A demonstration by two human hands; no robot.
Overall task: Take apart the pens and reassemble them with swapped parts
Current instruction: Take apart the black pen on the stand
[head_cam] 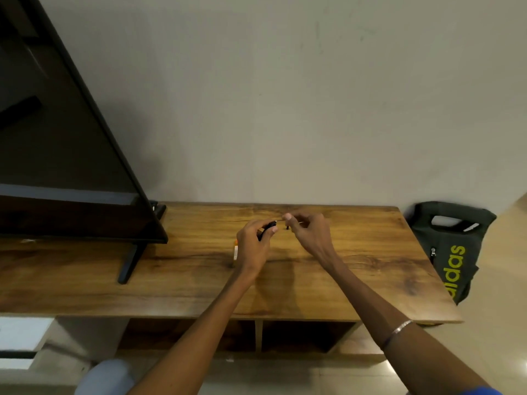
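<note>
A: We start at the left hand: its fingers are curled round a black pen barrel, held above the table with the open end toward the other hand.

B: And our right hand pinches a thin refill between thumb and forefinger, its tip just beside the barrel's end. We cannot tell whether the two touch. A small dark piece shows under the fingers; too small for us to name.

A: Under the left hand we see an orange pen part on the table, mostly hidden by the hand and wrist.

B: Moving outward, a thin bracelet circles our right forearm.

A: To the left stands a television, tilted in our view, one black stand leg resting on the wood, well apart from the hands.

B: Off the table's right end we see a dark bag with yellow lettering, on the floor against the wall.

A: Below the tabletop we see open shelf compartments, split by a pale divider.
</note>
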